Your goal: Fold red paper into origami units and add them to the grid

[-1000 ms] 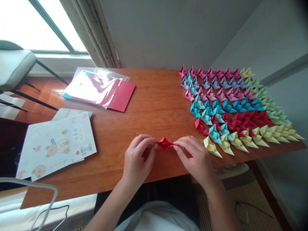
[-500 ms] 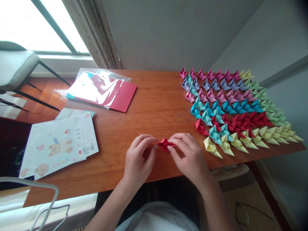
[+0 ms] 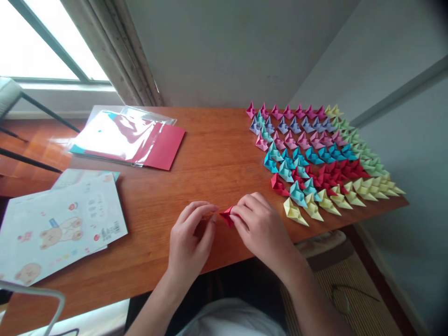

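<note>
A small red folded paper boat (image 3: 227,216) is pinched by its right end between the thumb and fingers of my right hand (image 3: 261,221), just above the wooden table (image 3: 210,154). My left hand (image 3: 192,235) is a little to the left of the boat, apart from it, with thumb and fingertips separated and nothing between them. To the right, rows of folded paper boats stand on the table, with a single red boat (image 3: 279,185) and a yellow boat (image 3: 294,212) at the near left of the rows.
Plastic-wrapped coloured paper (image 3: 122,135) lies at the back left. In front of it are white sheets printed with a bear (image 3: 66,228). A pale tubular frame (image 3: 52,295) sticks up at the lower left, and a chair (image 3: 9,95) stands beyond the table.
My left hand has let go of the red paper boat and drawn away to the left. My right hand keeps hold of it. The view has shifted to the right.
</note>
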`<action>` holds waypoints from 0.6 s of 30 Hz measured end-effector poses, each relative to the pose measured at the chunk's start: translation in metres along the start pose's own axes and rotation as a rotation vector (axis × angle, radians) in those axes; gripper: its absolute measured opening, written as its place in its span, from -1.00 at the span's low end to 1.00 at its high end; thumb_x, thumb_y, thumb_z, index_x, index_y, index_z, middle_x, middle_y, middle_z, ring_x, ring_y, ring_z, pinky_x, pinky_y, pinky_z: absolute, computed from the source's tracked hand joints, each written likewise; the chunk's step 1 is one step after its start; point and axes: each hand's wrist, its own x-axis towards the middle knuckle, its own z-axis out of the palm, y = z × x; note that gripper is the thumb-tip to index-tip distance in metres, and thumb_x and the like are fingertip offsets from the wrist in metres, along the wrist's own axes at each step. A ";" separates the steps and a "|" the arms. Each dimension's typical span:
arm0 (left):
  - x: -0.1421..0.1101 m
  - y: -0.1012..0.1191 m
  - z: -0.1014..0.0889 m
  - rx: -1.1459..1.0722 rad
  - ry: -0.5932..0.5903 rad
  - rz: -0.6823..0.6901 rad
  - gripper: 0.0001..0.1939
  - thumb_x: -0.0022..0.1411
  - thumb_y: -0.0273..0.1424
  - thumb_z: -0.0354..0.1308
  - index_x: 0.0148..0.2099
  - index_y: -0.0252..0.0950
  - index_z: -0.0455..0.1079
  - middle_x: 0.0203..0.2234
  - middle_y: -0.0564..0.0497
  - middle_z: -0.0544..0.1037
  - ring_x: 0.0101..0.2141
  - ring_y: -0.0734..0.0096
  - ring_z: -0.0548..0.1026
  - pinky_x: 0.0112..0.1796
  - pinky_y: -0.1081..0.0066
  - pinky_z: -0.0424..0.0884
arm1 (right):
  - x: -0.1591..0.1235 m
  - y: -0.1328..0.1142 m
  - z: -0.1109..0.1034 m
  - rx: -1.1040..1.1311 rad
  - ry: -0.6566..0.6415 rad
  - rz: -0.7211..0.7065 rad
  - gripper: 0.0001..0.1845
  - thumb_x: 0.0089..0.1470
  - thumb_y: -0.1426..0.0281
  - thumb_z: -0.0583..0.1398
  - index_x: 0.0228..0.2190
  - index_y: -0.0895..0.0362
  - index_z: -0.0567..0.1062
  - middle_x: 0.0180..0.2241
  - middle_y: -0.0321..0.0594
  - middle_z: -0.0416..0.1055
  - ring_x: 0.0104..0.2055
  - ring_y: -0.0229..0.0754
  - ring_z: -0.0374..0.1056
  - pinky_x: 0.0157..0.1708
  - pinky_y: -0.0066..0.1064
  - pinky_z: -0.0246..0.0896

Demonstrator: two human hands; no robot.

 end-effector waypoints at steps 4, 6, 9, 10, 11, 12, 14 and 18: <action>0.000 -0.003 -0.001 -0.001 -0.016 0.005 -0.85 0.31 -0.50 0.13 -0.13 -0.24 0.49 -0.20 -0.04 0.52 -0.18 0.33 0.50 -0.20 0.40 0.44 | -0.007 0.001 -0.029 0.128 0.085 0.064 -0.88 0.21 0.51 0.21 -0.36 0.08 0.51 -0.35 -0.22 0.45 -0.25 -0.14 0.35 -0.22 -0.28 0.30; 0.000 -0.003 -0.002 0.002 -0.017 0.014 -0.86 0.31 -0.50 0.13 -0.14 -0.23 0.49 -0.21 -0.03 0.52 -0.19 0.34 0.50 -0.21 0.41 0.43 | -0.016 0.016 -0.054 0.142 0.200 0.113 -0.92 0.20 0.46 0.24 -0.34 0.06 0.53 -0.34 -0.24 0.47 -0.25 -0.15 0.39 -0.21 -0.29 0.32; 0.001 -0.003 -0.002 0.004 -0.017 0.025 -0.87 0.31 -0.50 0.13 -0.15 -0.23 0.48 -0.22 -0.02 0.52 -0.20 0.36 0.51 -0.21 0.42 0.43 | -0.035 0.065 -0.099 -0.024 0.406 0.245 -0.96 0.15 0.36 0.29 -0.36 0.03 0.57 -0.32 -0.24 0.51 -0.26 -0.15 0.43 -0.21 -0.28 0.31; 0.001 -0.003 -0.002 0.006 -0.019 0.026 -0.87 0.31 -0.50 0.13 -0.15 -0.23 0.48 -0.22 -0.02 0.52 -0.19 0.36 0.51 -0.20 0.42 0.43 | -0.043 0.088 -0.115 -0.094 0.463 0.319 -0.93 0.14 0.33 0.29 -0.36 0.04 0.59 -0.30 -0.20 0.53 -0.26 -0.15 0.43 -0.23 -0.28 0.30; 0.001 -0.004 -0.002 0.007 -0.022 0.029 -0.87 0.31 -0.50 0.13 -0.15 -0.23 0.48 -0.22 -0.02 0.52 -0.19 0.35 0.51 -0.20 0.42 0.43 | -0.051 0.112 -0.129 -0.152 0.474 0.403 -0.88 0.15 0.30 0.27 -0.34 0.07 0.61 -0.28 -0.17 0.55 -0.27 -0.16 0.44 -0.25 -0.27 0.28; 0.001 -0.004 -0.002 0.009 -0.026 0.031 -0.87 0.31 -0.50 0.14 -0.15 -0.23 0.48 -0.22 -0.02 0.52 -0.19 0.35 0.51 -0.19 0.41 0.43 | -0.060 0.138 -0.143 -0.209 0.500 0.478 -0.81 0.15 0.26 0.27 -0.32 0.10 0.64 -0.31 -0.14 0.55 -0.32 -0.18 0.42 -0.30 -0.26 0.25; 0.001 -0.004 -0.002 0.015 -0.038 0.036 -0.88 0.31 -0.50 0.14 -0.14 -0.24 0.48 -0.21 -0.03 0.53 -0.19 0.34 0.51 -0.18 0.40 0.43 | -0.075 0.189 -0.164 -0.351 0.550 0.607 -0.70 0.10 0.20 0.27 -0.30 0.17 0.66 -0.33 -0.10 0.54 -0.43 -0.22 0.38 -0.35 -0.24 0.23; 0.001 -0.005 -0.002 0.040 -0.051 0.038 -0.89 0.32 -0.50 0.14 -0.15 -0.25 0.47 -0.21 -0.03 0.52 -0.18 0.35 0.51 -0.17 0.40 0.43 | -0.094 0.269 -0.180 -0.702 0.608 0.594 -0.80 -0.01 0.30 0.30 -0.40 0.18 0.66 -0.38 -0.10 0.54 -0.26 -0.04 0.46 -0.18 -0.24 0.30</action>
